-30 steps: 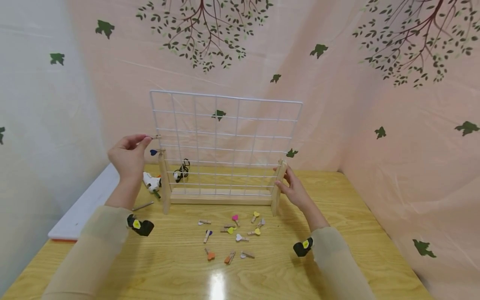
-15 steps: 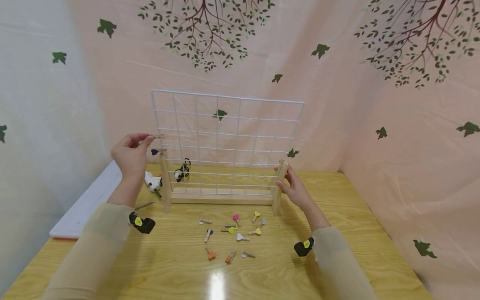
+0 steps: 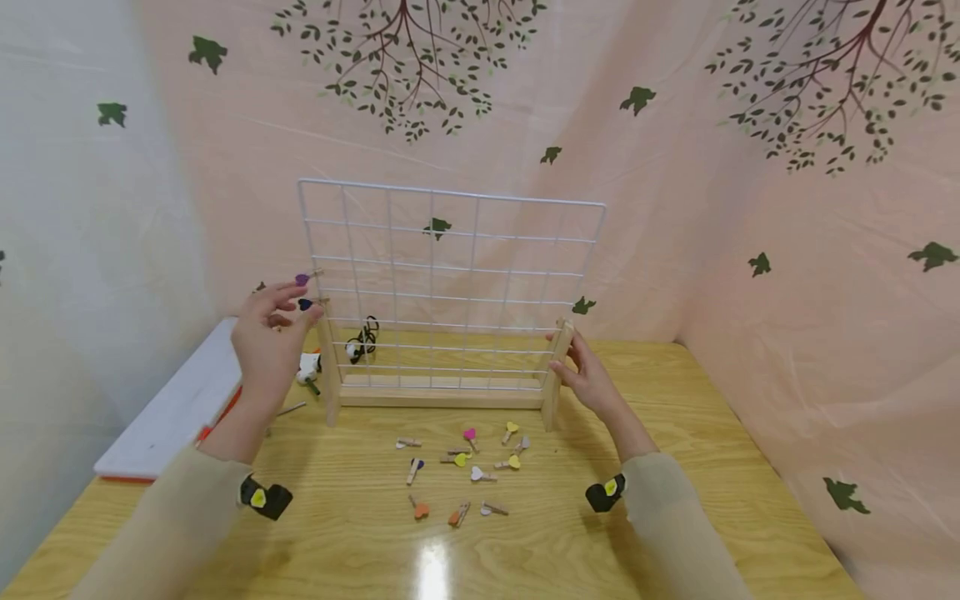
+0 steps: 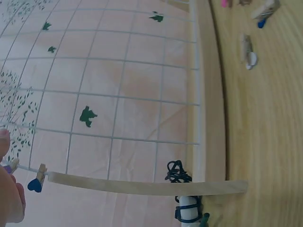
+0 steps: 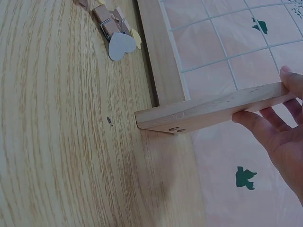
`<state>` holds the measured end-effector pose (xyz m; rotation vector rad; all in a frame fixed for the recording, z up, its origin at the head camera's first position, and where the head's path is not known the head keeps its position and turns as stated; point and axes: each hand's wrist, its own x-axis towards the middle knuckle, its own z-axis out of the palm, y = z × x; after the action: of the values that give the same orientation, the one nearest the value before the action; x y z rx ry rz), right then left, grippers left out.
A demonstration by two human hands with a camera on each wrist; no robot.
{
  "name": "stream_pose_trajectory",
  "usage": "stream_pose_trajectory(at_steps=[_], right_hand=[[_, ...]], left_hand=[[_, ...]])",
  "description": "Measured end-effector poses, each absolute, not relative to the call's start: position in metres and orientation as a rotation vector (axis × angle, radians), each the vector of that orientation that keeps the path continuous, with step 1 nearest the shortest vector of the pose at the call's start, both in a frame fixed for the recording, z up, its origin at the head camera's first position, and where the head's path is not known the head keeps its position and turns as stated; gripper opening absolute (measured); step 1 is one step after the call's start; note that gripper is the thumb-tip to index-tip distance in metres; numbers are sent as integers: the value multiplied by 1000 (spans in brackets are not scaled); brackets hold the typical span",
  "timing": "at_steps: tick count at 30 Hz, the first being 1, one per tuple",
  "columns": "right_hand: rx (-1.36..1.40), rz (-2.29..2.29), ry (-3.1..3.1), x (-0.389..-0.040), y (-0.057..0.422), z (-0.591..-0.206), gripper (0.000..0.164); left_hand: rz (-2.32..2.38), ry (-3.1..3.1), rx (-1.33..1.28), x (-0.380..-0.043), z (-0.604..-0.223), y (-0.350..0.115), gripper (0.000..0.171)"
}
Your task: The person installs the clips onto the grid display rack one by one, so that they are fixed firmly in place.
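A white wire grid (image 3: 478,197) stands upright in a wooden stand (image 3: 442,401). On its left edge sits a clothespin with a purple heart (image 3: 302,280). Just below is another with a dark blue heart (image 4: 35,185), by the top of the left post (image 4: 142,187). My left hand (image 3: 272,346) is beside these two, fingers loosely extended and thumb apart, holding nothing. With its thumb and fingers, my right hand (image 3: 591,385) grips the stand's right post (image 5: 213,108). Several heart clothespins, among them a yellow-green one (image 3: 460,460) and an orange one (image 3: 422,510), lie before the stand.
A white glue gun (image 3: 308,367) and a coiled black cord (image 3: 364,340) lie behind the left post. Left of them is a white board (image 3: 168,408), with a thin grey rod (image 3: 292,408) nearby. A printed curtain (image 3: 660,250) surrounds the wooden table (image 3: 660,400).
My left hand has let go of the purple heart clothespin, which stays on the grid's edge. That hand has dropped slightly, its fingers spreading. The right hand keeps its grip on the post.
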<state>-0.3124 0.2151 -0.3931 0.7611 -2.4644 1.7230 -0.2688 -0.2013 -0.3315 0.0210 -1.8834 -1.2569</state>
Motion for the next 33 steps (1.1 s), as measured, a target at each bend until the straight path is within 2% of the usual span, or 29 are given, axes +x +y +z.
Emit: stream_pose_trajectory(at_steps=[5,13,19,27,33], right_hand=[[767,1735,-2459,-313,215,-392,61],[773,1726,-2462,-313,215,-391,61],[769,1698,-2477,-313,215,-392,62],[766,1686,-2481,-314,217,-393,62],[744,1728,-2471,-314,216,-393,57]], left_hand=[[-1139,-1986,-74,-254,-353,-193,36],[-1121,-2362,-262,-247,-407,-171,36],[-1110,-2579,-492,-256,-439,-160,37],[-943,-2777,-983,-270,-465,-156,31],[-857,-2815,-1142,-276,-470,-156,20]])
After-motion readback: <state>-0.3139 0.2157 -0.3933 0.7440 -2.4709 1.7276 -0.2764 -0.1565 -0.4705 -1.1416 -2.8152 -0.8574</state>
